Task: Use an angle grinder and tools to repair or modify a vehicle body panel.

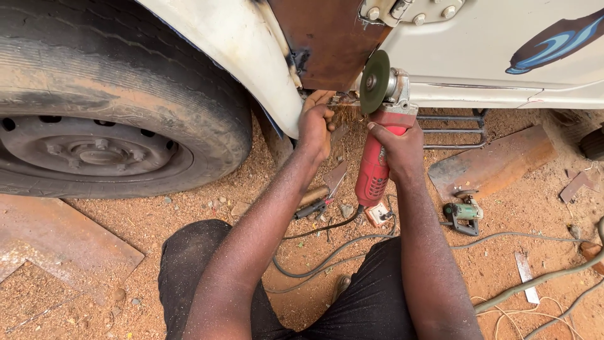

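Both hands' grip holds red angle grinder [376, 157] (disc against rusty panel [327, 44]).

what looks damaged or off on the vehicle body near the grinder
The rusty brown patch panel set into the white body is bare and unpainted, with a blackened, burnt-looking seam along its left edge. The right hand holds the red angle grinder just below it; the left hand grips the panel's lower edge.

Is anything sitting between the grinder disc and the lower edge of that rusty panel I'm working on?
Nothing visible does. The right hand holds the red angle grinder, and its disc sits against the lower edge of the rusty panel. The left hand grips just left of the disc, beside the path, not in it.
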